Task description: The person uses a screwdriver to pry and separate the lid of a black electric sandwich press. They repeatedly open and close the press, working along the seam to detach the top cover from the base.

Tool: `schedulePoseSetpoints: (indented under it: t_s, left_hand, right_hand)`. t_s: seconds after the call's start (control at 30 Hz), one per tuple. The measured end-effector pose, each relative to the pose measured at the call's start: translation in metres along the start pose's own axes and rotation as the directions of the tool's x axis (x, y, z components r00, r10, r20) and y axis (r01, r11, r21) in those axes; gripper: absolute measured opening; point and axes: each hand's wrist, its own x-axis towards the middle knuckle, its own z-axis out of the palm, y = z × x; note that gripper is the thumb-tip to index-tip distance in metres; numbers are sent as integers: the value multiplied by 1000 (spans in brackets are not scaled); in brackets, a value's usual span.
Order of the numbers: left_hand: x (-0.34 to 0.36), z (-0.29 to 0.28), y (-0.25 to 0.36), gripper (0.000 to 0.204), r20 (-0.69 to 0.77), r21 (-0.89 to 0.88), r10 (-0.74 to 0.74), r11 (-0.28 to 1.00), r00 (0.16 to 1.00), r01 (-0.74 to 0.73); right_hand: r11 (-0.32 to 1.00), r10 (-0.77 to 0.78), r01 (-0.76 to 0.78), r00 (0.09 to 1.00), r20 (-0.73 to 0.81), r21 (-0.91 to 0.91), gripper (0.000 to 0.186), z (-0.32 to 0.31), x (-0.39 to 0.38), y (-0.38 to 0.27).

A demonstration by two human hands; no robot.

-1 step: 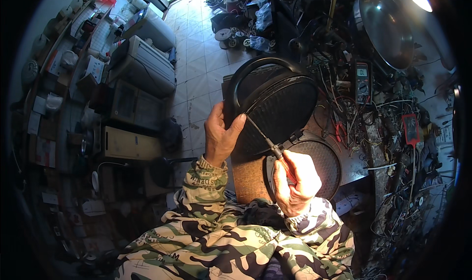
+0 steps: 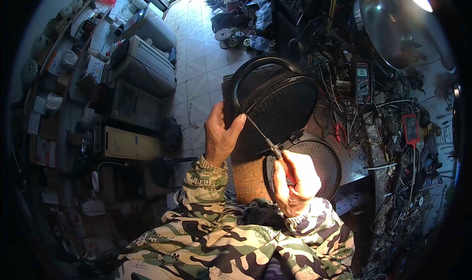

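A round black hinged electric griddle stands opened out on a wooden worktop. Its tilted upper half [image 2: 282,110] has a ribbed plate and a curved outer rim, and the lower plate [image 2: 324,164] lies flat with a textured surface. My left hand [image 2: 221,135] grips the upper half by its left edge, thumb in front, the other fingers partly hidden behind it. In my right hand [image 2: 297,182] is a screwdriver [image 2: 263,136] with a reddish handle, mostly covered by my fingers. Its shaft slants up and left, the tip at the upper half's edge beside my left thumb.
A multimeter [image 2: 363,82], red-handled pliers [image 2: 340,131] and tangled wires crowd the bench to the right. Above them hangs a large metal lamp shade [image 2: 384,28]. Bare worktop [image 2: 248,177] shows left of the lower plate. Loaded shelves [image 2: 61,69] and boxy appliances [image 2: 145,66] stand at left.
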Motion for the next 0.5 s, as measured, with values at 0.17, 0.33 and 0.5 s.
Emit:
schedulePoseSetpoints:
  t_s: [0.17,0.33,0.5]
  left_hand:
    - [-2,3,1,49,-19,47,31,998,999,-30]
    - [-3,4,-3,46,-35,56,53,997,998,-51]
    - [-4,6,-6,45,-67,91,105,991,992,-98]
  right_hand:
    - [990,-131,133,990,46,-49,31,-2,9,-11]
    - [983,-151,158,986,74,-97,35,0,8,-21]
    - [953,-218,230,973,79,-198,31,7,3,-21]
